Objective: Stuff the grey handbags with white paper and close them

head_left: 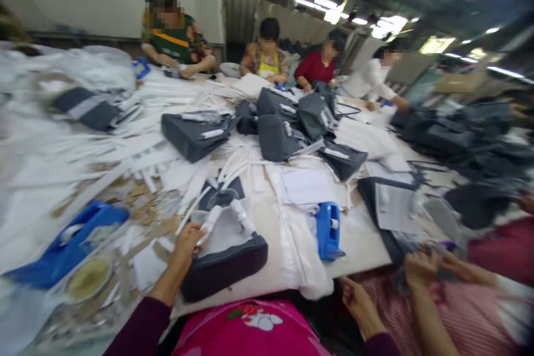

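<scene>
My left hand (186,242) is closed on the white paper-wrapped handle (211,221) of a dark grey bag (223,258) that lies on the table right in front of me. A second wrapped handle (242,216) sticks up from the same bag. My right hand (359,303) hangs below the table's near edge over my lap, fingers loosely curled, and nothing shows in it. A blue tape dispenser (328,230) rests on white paper between my hands.
Several dark grey bags (275,136) and white paper strips (137,147) cover the table (359,239). A blue tray (67,245) and a round dish (88,277) sit at my left. A neighbour's hands (421,267) work at my right. Other people sit along the far side.
</scene>
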Demonstrator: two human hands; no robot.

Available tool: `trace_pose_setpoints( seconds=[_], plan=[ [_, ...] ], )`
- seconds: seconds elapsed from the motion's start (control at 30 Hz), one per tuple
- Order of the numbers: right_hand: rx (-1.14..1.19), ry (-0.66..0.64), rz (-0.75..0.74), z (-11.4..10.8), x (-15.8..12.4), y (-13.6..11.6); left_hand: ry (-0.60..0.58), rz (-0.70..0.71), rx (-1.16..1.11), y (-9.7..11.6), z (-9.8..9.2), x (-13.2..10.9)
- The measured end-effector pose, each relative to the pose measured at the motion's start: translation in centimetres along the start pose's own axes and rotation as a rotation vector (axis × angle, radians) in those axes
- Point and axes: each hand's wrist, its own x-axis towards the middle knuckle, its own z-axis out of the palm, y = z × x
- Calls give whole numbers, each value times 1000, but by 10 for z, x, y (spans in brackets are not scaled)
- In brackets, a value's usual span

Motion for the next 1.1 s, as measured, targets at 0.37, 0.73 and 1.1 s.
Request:
trace_pose_setpoints(
  seconds=[0.37, 0.73, 1.1],
  plan=[
    [-82, -958, -166, 325, -116, -95, 4, 17, -18, -9, -4, -6],
    [-712, -785, -457, 395, -108, -78, 110, 116, 172, -20, -7, -1],
    [-894, -785, -554, 369, -80, -71, 22, 70, 134, -24, -8, 4]
  ],
)
